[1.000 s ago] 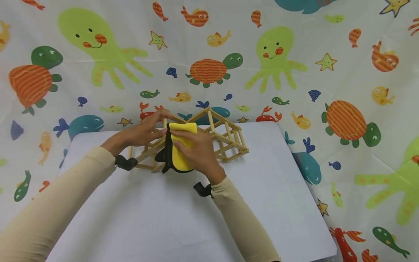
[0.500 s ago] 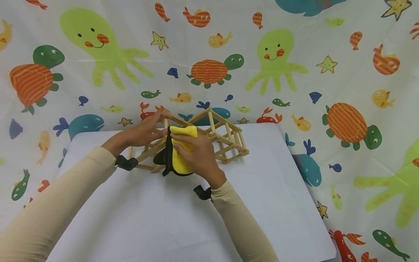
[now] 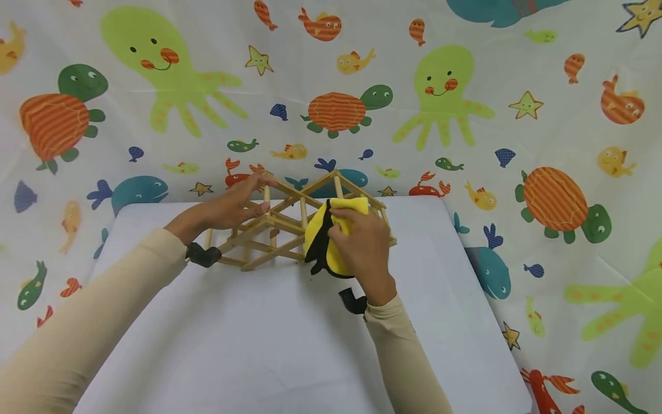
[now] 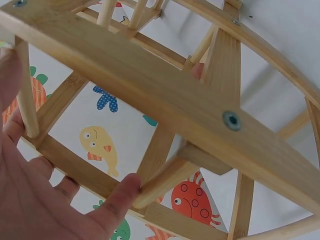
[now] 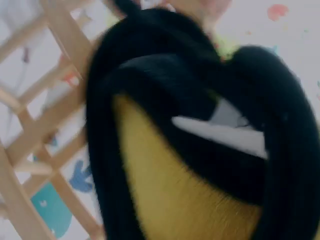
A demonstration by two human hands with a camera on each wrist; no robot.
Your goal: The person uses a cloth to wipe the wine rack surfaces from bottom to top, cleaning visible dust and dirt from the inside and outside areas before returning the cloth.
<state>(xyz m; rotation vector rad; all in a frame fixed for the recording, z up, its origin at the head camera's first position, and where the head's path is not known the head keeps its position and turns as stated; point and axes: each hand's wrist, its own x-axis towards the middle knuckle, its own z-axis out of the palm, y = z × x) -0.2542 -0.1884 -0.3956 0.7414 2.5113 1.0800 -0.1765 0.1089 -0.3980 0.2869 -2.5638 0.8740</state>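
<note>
A wooden lattice rack (image 3: 274,253), built of slats and round rods joined with metal screws, stands at the back of the white table. My left hand (image 3: 227,204) holds its upper left part. In the left wrist view, the fingers (image 4: 117,197) curl around a slat and a rod. My right hand (image 3: 364,247) pinches a folded yellow cloth (image 3: 312,230) with black edging against the rack's front, right of the middle. Up close in the right wrist view, the cloth (image 5: 175,190) is blurred, with a white tag (image 5: 220,135) showing. Cloth and hand hide part of the rack's right side.
The white table (image 3: 258,339) reaches forward from the rack toward me. Behind it hangs a curtain (image 3: 289,57) printed with sea animals, close to the rack's back. A small black camera mount (image 3: 203,255) sits at my left wrist, another mount (image 3: 353,301) at my right.
My right hand has carried the cloth rightward along the rack, from its left-middle to its right part. The left hand keeps its place on the rack. The head view has shifted slightly.
</note>
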